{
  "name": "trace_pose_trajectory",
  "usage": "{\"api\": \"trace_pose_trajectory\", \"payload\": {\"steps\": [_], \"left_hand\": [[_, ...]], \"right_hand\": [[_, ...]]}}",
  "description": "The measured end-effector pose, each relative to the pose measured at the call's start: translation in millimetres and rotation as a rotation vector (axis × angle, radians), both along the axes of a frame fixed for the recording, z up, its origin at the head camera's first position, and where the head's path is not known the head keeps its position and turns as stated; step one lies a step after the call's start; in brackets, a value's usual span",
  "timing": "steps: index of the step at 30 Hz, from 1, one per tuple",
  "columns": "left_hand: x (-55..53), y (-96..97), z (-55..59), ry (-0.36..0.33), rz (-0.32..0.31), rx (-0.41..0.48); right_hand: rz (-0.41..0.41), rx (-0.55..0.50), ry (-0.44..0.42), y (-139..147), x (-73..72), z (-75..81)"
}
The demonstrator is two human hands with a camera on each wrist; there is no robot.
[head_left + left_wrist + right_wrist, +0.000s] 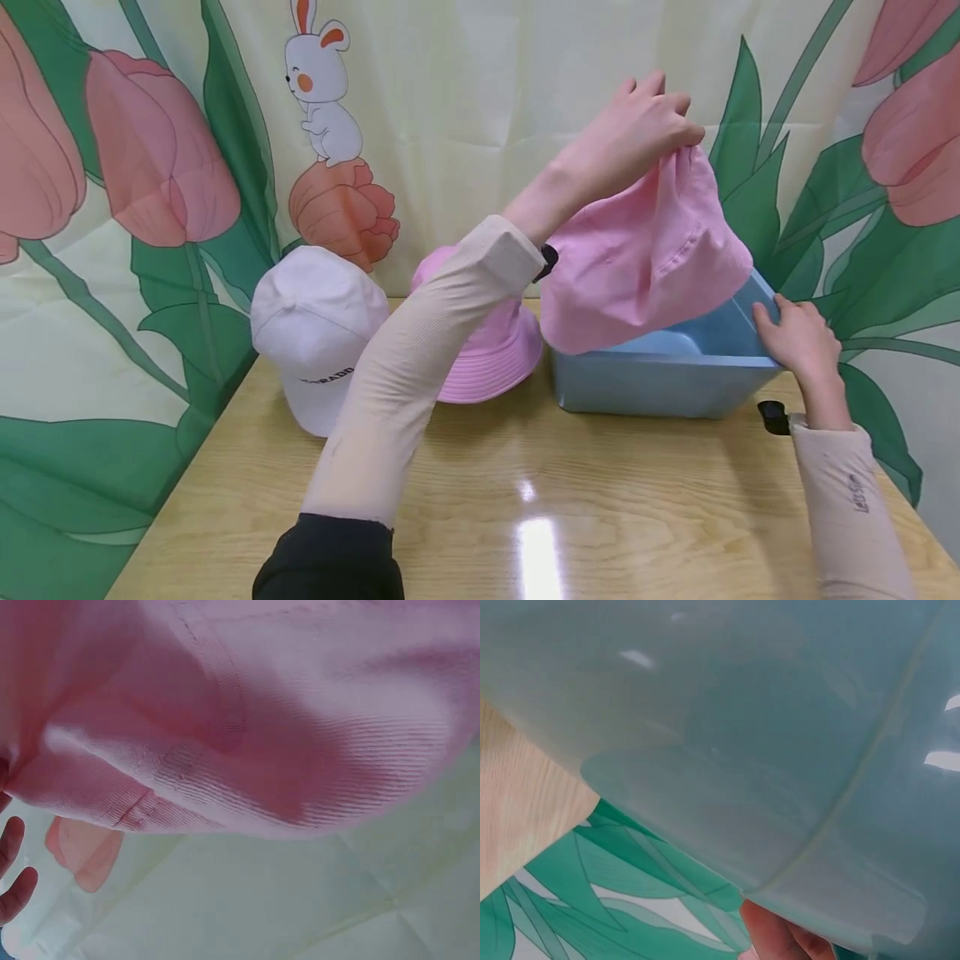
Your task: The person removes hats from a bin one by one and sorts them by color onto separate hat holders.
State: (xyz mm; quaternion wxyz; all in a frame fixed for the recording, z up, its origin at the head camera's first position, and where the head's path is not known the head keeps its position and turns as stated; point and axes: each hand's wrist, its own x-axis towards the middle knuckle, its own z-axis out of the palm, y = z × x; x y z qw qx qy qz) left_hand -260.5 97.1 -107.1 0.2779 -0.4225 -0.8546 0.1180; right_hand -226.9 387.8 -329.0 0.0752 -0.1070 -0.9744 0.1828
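My left hand [648,125] is raised and pinches a light pink bucket hat [645,258] by its edge. The hat hangs over the left part of a blue plastic bin [637,385] and covers some of its opening. In the left wrist view, the hat's stitched cloth [300,750] fills the upper part, with fingertips [19,896] at the left edge. My right hand [806,346] grips the bin's right rim. From the right wrist, the bin's glossy wall [742,735] shows close up, with part of the right hand [780,934] below it.
On the wooden table [600,500], a white cap [318,317] with dark lettering stands at the left. Between it and the bin sits another pink bucket hat [491,354], partly behind my left forearm. A curtain [480,100] printed with tulips and a rabbit hangs behind.
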Motion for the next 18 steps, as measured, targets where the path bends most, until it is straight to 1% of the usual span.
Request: {"api": "trace_pose_trajectory", "payload": {"steps": [3,7,10,15,18], "left_hand": [[6.5,-11.1,8.2,-0.002,0.024,0.01],[9.3,-26.8,15.7,-0.031,0.043,0.039],[8.2,-40.5,19.8,-0.063,0.047,0.069],[3.5,-67.1,24.7,-0.108,0.079,0.104],[1.0,-85.0,28.0,-0.112,0.102,0.126]], "right_hand": [[0.003,0.011,-0.006,0,0.4,0.4],[-0.001,0.02,-0.01,2,2.6,-0.5],[-0.004,0.018,-0.003,2,3.1,-1.1],[-0.005,0.01,0.005,1,1.1,-0.9],[-0.004,0.011,0.008,1,0.3,-0.3]]}}
